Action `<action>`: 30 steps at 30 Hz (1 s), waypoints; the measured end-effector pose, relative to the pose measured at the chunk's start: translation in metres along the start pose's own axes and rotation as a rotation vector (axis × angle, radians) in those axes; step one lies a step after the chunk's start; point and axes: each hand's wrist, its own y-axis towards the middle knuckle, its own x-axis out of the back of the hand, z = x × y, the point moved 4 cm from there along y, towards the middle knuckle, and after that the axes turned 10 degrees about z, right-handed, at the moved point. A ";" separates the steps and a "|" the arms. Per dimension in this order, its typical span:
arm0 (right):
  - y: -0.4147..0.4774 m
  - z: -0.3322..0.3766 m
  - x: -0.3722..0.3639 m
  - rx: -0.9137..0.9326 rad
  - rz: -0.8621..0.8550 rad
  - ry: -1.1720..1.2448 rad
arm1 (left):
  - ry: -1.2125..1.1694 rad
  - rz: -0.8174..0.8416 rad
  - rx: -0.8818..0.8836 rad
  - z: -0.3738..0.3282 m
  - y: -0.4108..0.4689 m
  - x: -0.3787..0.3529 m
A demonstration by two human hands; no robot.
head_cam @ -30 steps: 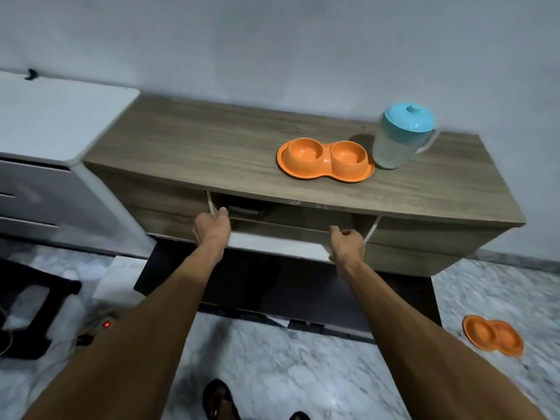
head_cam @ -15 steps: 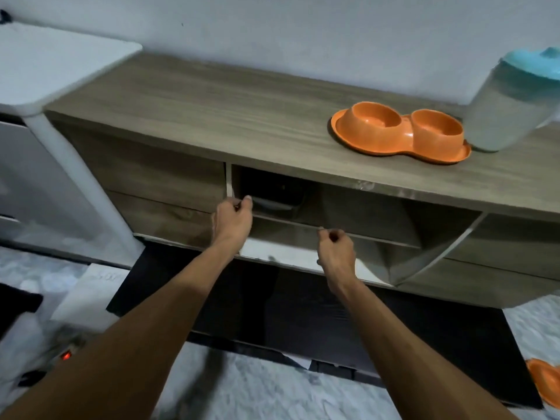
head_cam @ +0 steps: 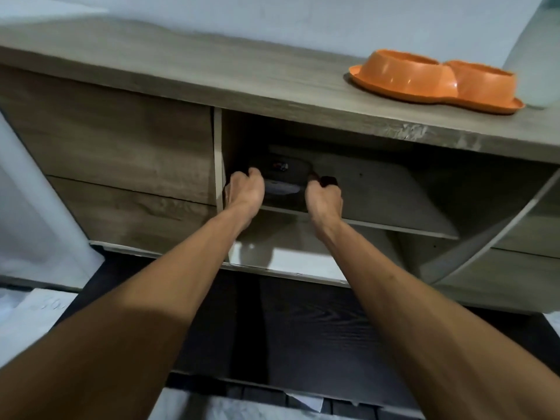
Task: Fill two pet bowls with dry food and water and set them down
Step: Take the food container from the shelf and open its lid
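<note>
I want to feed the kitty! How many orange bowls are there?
2, joined side by side on the cabinet top: the left bowl and the right bowl. Others may be hidden.

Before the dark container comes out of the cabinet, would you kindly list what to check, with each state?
1. Cabinet door folded down, opening free: ok.
2. Left hand grips dark container: ok.
3. Right hand grips its other end: ok.
4. Container sealed: cannot tell.
5. Bare countertop left of orange double bowl: ok.
</note>
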 end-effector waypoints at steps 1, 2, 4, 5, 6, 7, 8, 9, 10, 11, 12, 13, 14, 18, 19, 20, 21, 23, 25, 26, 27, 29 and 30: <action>0.003 -0.002 -0.003 -0.006 0.007 0.013 | -0.027 -0.006 0.000 0.001 0.003 -0.002; 0.006 -0.004 -0.006 -0.010 0.015 0.024 | -0.048 -0.014 -0.003 0.003 0.006 -0.004; 0.010 -0.008 -0.010 -0.020 0.032 0.030 | -0.089 -0.020 -0.007 0.005 0.009 -0.007; 0.010 -0.009 -0.011 -0.027 0.038 0.026 | -0.109 -0.024 -0.007 0.007 0.012 -0.007; 0.011 -0.011 -0.011 -0.031 0.045 0.022 | -0.134 -0.023 -0.006 0.009 0.014 -0.007; 0.009 -0.012 -0.011 -0.031 0.054 0.019 | -0.155 -0.024 -0.004 0.010 0.014 -0.005; 0.008 -0.012 -0.012 -0.029 0.061 0.017 | -0.166 -0.026 -0.006 0.011 0.014 -0.004; 0.006 -0.011 -0.011 -0.026 0.066 0.016 | -0.162 -0.038 -0.005 0.011 0.013 -0.002; 0.003 -0.010 -0.011 -0.027 0.070 0.016 | -0.154 -0.055 -0.006 0.012 0.010 0.000; -0.002 -0.011 -0.012 -0.034 0.072 0.013 | -0.149 -0.071 -0.007 0.014 0.007 0.002; -0.009 -0.011 -0.012 -0.043 0.073 0.015 | -0.156 -0.079 -0.003 0.015 0.001 0.003; -0.019 -0.011 -0.012 -0.055 0.075 0.021 | -0.172 -0.074 0.003 0.015 -0.006 0.005; -0.030 -0.009 -0.012 -0.068 0.075 0.026 | -0.189 -0.072 0.015 0.015 -0.017 0.007; -0.079 0.000 0.004 -0.120 0.068 0.018 | -0.164 -0.101 0.115 0.012 -0.067 0.020; -0.092 0.005 0.010 -0.139 0.082 0.020 | -0.152 -0.101 0.146 0.008 -0.083 0.025; -0.106 0.011 0.016 -0.158 0.097 0.025 | -0.146 -0.100 0.173 0.002 -0.101 0.030; -0.119 0.015 0.021 -0.173 0.102 0.031 | -0.138 -0.106 0.187 -0.001 -0.115 0.033; -0.144 0.034 0.038 -0.187 0.105 0.033 | -0.133 -0.123 0.195 -0.017 -0.147 0.041; -0.167 0.057 0.055 -0.195 0.118 0.045 | -0.139 -0.131 0.212 -0.039 -0.181 0.048; -0.177 0.065 0.062 -0.195 0.125 0.052 | -0.139 -0.132 0.223 -0.049 -0.195 0.050; -0.188 0.076 0.071 -0.201 0.130 0.058 | -0.139 -0.137 0.234 -0.060 -0.209 0.053; -0.206 0.100 0.089 -0.210 0.134 0.066 | -0.143 -0.152 0.239 -0.086 -0.234 0.059; -0.213 0.112 0.097 -0.212 0.140 0.074 | -0.146 -0.155 0.242 -0.102 -0.246 0.061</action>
